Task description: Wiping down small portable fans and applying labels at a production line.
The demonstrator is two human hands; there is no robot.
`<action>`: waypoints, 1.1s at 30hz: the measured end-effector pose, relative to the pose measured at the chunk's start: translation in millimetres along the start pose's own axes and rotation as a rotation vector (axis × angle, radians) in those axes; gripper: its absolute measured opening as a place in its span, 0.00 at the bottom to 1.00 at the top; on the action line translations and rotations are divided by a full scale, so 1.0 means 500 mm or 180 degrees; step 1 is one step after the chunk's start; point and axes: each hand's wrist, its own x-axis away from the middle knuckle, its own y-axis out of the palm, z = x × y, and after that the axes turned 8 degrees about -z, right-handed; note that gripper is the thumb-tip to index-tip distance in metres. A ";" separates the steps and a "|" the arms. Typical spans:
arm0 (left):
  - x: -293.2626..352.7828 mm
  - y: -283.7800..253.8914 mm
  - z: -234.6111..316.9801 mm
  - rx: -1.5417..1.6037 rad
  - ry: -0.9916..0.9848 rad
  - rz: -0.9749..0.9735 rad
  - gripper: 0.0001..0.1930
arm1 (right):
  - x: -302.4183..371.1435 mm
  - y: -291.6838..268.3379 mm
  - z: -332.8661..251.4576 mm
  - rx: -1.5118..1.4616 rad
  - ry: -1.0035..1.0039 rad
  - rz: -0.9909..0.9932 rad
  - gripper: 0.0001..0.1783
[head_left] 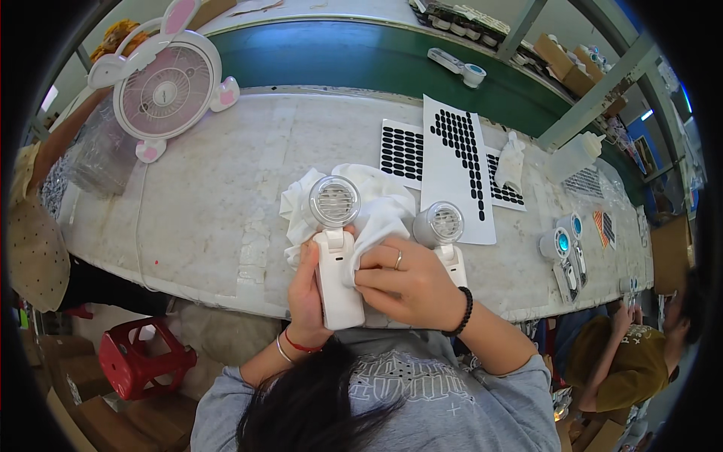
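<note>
A white handheld fan (pixel 343 290) with a round clear-rimmed head stands nearly upright in front of me. My left hand (pixel 305 301) is closed round the left side of its handle. Bunched white cloth (pixel 384 200) lies behind the fan, and a fold of it comes forward to the handle's right side. My right hand (pixel 410 279) pinches this fold and presses it on the handle. Just right of the cloth lies a second white handheld fan (pixel 444 224), its lower handle partly hidden by my right hand and wrist.
Sheets of black oval stickers (pixel 444 203) lie beyond the second fan. A rabbit-shaped fan (pixel 166 94) stands back left, beside a person's arm. At right are a squeeze bottle (pixel 576 156) and blue-centred fans (pixel 556 242). Another fan (pixel 473 74) rests on the green belt (pixel 316 60).
</note>
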 end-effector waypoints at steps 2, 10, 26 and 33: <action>-0.001 -0.004 0.001 -0.0007 0.0012 0.0145 0.21 | 0.000 -0.003 0.014 0.0300 0.0161 0.0206 0.10; 0.019 -0.015 0.002 -0.0290 0.0027 -0.0466 0.22 | 0.082 -0.054 0.024 0.1284 0.1213 0.1113 0.22; 0.023 0.003 -0.006 0.0418 -0.0261 -0.0803 0.21 | 0.155 -0.016 -0.018 0.1413 0.1932 0.0554 0.29; 0.025 0.024 -0.011 -0.0039 0.0007 -0.1193 0.21 | 0.137 -0.026 -0.025 0.1590 0.2311 0.0002 0.26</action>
